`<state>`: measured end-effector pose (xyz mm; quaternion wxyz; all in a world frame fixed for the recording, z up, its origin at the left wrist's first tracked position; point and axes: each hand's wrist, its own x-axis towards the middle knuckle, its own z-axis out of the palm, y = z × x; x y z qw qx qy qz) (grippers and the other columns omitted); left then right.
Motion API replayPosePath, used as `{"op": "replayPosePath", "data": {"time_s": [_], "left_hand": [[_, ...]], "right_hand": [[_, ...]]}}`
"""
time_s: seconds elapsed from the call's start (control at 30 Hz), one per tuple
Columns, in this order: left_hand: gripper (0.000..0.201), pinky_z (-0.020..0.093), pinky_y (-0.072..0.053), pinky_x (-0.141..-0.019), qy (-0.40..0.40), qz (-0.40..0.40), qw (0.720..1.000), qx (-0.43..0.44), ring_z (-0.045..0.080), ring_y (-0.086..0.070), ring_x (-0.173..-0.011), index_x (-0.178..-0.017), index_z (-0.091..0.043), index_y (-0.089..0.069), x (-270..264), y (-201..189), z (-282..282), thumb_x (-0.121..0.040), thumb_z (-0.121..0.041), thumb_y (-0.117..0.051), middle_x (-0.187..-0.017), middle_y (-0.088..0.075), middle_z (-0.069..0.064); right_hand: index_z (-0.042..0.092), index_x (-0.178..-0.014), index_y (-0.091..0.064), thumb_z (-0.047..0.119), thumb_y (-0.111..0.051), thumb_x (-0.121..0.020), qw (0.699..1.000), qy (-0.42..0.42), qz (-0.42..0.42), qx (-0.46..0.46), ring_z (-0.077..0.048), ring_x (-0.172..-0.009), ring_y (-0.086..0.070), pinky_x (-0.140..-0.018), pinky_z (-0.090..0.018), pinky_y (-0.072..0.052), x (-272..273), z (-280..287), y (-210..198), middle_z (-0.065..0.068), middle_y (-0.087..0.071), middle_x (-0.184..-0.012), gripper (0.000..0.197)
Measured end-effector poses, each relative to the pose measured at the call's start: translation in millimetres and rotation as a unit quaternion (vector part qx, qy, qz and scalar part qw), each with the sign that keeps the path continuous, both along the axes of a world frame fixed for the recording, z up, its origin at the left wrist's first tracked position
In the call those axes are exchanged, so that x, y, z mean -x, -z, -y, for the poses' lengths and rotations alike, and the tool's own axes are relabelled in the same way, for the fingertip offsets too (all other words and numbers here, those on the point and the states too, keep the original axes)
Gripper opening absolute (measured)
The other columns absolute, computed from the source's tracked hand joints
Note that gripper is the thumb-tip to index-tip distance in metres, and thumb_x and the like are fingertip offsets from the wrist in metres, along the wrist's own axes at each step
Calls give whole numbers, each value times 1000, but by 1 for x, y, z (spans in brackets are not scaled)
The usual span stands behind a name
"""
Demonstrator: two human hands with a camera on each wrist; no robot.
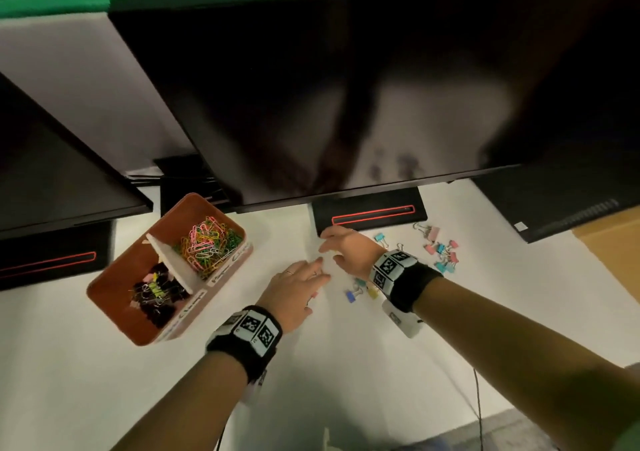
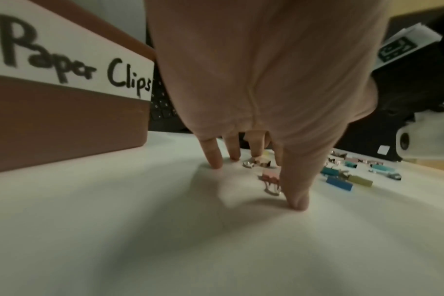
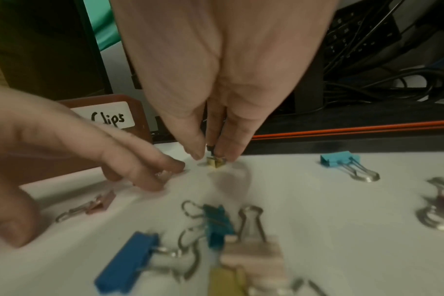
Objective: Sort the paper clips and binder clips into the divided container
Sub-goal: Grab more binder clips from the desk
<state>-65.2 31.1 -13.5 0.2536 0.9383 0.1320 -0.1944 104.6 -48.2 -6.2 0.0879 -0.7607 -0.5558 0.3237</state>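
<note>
A brown divided container stands at the left; coloured paper clips fill its far compartment and black binder clips its near one. My right hand points down and pinches a small yellow binder clip on the white table. My left hand is beside it with straight fingers, fingertips pressing the table. A pink binder clip lies between its thumb and fingers, not gripped. Several pastel binder clips lie scattered to the right, and a few more under my right wrist.
A large dark monitor hangs over the back of the table, its stand base just behind my right hand. A second monitor base sits at far left. Cardboard lies at the right edge. A black cable runs off the front.
</note>
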Motion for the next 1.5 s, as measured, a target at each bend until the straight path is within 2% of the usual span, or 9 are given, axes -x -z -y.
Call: {"op": "replayPosePath", "data": {"time_s": [0.23, 0.37, 0.57, 0.67, 0.83, 1.0, 1.13, 1.3, 1.5], "left_hand": [[41, 25, -37, -106, -105, 56, 988, 100, 14, -44, -122, -121, -18, -57, 14, 15, 2, -85, 2, -54, -138, -43, -4], [29, 4, -39, -81, -205, 102, 964, 134, 10, -55, -95, -98, -11, -63, 21, 17, 10, -80, 10, -55, -111, -48, -9], [23, 21, -47, -76, -236, 106, 959, 119, 12, -54, -74, -88, -13, -60, 24, 15, 14, -76, 7, -60, -95, -52, -5], [22, 20, -46, -75, -254, 114, 952, 129, 9, -54, -69, -90, -12, -62, 25, 14, 13, -75, 5, -64, -92, -52, -5], [20, 24, -41, -86, -194, 117, 972, 67, 11, -48, -85, -94, -20, -66, 30, 11, 9, -76, -14, -70, -96, -60, -7], [21, 20, -38, -88, -236, 121, 961, 72, 16, -45, -103, -92, -16, -70, 39, 15, 7, -74, -5, -71, -107, -48, -4], [20, 4, -40, -78, -268, 123, 948, 117, 13, -58, -87, -92, -10, -68, 43, 14, 8, -78, 3, -65, -102, -50, -1], [16, 21, -48, -80, -272, 116, 948, 115, 15, -59, -78, -85, -13, -66, 42, 10, 8, -76, 0, -68, -93, -54, 2], [13, 15, -41, -71, -244, 97, 961, 90, 7, -49, -71, -80, -17, -64, 44, 12, 13, -77, -5, -65, -87, -46, -5]], "right_hand": [[11, -128, -55, 5, -49, -92, 999, -36, 17, 10, -23, -123, -46, -105, -27, -33, -1, 17, 6, -8, -49, -135, 36], [9, -120, -60, 8, -50, -93, 1000, 10, -2, 26, -25, -109, -54, -95, -28, -43, -9, 18, 5, -11, -57, -119, 29], [19, -103, -66, 22, -57, -90, 997, -9, 78, 12, -19, -104, -44, -86, -28, -40, -14, 23, 2, 1, -64, -101, 16], [18, -99, -66, 20, -58, -89, 999, -11, 41, 27, -17, -102, -50, -84, -25, -40, -12, 24, -2, 0, -62, -102, 13], [17, -111, -63, 10, -62, -87, 997, 64, -38, 6, -13, -87, -56, -85, -20, -47, -17, 31, -15, 2, -45, -108, 24], [23, -123, -55, 10, -71, -80, 995, 56, -59, 64, -13, -80, -57, -78, -20, -48, -25, 54, -27, 1, -41, -120, 48], [27, -135, -46, 11, -69, -81, 993, 10, -46, 110, -11, -88, -52, -88, -20, -44, -17, 70, -22, -1, -36, -132, 61], [23, -125, -55, 15, -67, -83, 994, 17, -48, 100, -23, -104, -55, -97, -26, -46, -6, 67, -11, -3, -41, -127, 44], [16, -111, -56, 18, -68, -82, 993, -2, -47, 106, -23, -93, -56, -84, -27, -46, 2, 53, -8, -6, -52, -107, 32]]}}
